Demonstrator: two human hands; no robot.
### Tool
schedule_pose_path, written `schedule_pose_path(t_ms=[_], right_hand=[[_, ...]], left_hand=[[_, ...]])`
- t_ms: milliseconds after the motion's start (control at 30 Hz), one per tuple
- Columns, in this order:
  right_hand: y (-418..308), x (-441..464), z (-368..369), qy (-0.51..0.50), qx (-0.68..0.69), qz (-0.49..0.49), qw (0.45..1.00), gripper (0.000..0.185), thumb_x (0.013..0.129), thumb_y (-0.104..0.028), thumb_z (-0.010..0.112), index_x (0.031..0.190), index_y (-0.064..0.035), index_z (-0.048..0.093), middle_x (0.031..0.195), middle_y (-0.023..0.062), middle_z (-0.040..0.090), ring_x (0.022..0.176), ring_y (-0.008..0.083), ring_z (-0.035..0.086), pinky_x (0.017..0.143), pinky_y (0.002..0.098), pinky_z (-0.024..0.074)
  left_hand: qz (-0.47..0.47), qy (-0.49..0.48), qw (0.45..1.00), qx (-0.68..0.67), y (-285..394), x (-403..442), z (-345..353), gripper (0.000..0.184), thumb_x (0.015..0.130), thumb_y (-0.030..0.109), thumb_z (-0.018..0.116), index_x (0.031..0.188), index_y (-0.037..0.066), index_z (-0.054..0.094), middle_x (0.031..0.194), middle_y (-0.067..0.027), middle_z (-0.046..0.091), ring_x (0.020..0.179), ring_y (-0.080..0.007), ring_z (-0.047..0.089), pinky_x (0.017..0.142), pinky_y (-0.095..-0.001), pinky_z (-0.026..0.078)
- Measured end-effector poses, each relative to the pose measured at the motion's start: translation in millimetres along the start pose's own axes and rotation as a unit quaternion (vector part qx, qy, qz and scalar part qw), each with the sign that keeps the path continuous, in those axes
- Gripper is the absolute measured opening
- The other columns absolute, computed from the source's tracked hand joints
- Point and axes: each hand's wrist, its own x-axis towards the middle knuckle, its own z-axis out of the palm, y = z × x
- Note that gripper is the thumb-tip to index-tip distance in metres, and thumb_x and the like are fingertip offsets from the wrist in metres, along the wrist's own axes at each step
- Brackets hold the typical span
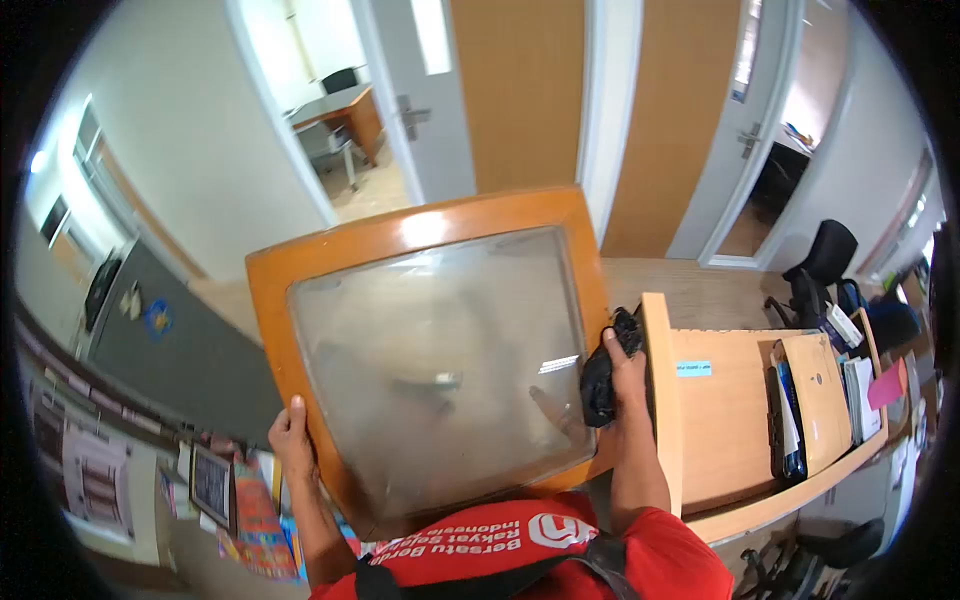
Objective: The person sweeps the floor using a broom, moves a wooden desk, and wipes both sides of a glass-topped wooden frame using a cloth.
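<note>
A square orange-brown wooden frame (425,226) with a glass pane (440,370) is held up, slightly tilted, before my chest. My left hand (293,430) grips its left edge, thumb on the front and fingers partly hidden behind. At the right edge my right hand (622,365) is closed round the frame and a bunched black cloth (598,385). The cloth lies against the wood beside the glass. Blurred reflections and a small white mark show on the pane.
To the right is a wooden cabinet top (720,430) with a tan folder (815,400) and papers. A grey cabinet (180,360) stands at the left. Behind are doors, one open onto a desk (335,103). A black office chair (825,255) is at the back right.
</note>
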Motion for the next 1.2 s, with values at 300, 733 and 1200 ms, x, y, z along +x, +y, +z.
schedule_pose_path(t_ms=[300, 733, 1200], right_hand=[[107, 180, 39, 0.065, 0.043, 0.143, 0.987, 0.035, 0.080, -0.030, 0.072, 0.086, 0.0036, 0.065, 0.077, 0.0064, 0.062, 0.065, 0.0148, 0.057, 0.059, 0.0300, 0.0455], [168, 298, 44, 0.253, 0.075, 0.260, 0.929, 0.024, 0.081, -0.022, 0.071, 0.088, 0.0004, 0.065, 0.074, 0.0054, 0.060, 0.062, 0.0155, 0.057, 0.056, 0.0298, 0.0454], [173, 308, 65, 0.479, -0.006, 0.216, 0.851, 0.029, 0.083, -0.027, 0.068, 0.085, 0.0022, 0.065, 0.075, 0.0062, 0.063, 0.065, 0.0152, 0.058, 0.061, 0.0296, 0.0456]], left_hand=[[-0.037, -0.063, 0.996, 0.057, 6, 149, 210, 0.040, 0.086, 0.040, 0.067, 0.073, 0.002, 0.062, 0.070, -0.0015, 0.055, 0.063, -0.0108, 0.045, 0.057, -0.0277, 0.039], [-0.101, -0.249, 0.945, 0.185, -22, 308, 478, 0.043, 0.083, 0.039, 0.070, 0.060, 0.010, 0.049, 0.058, 0.0045, 0.043, 0.053, -0.0059, 0.034, 0.049, -0.0239, 0.029], [-0.059, -0.517, 0.824, 0.223, -72, 392, 735, 0.045, 0.084, 0.043, 0.066, 0.069, 0.002, 0.056, 0.064, 0.0021, 0.043, 0.062, -0.0109, 0.035, 0.056, -0.0284, 0.034]])
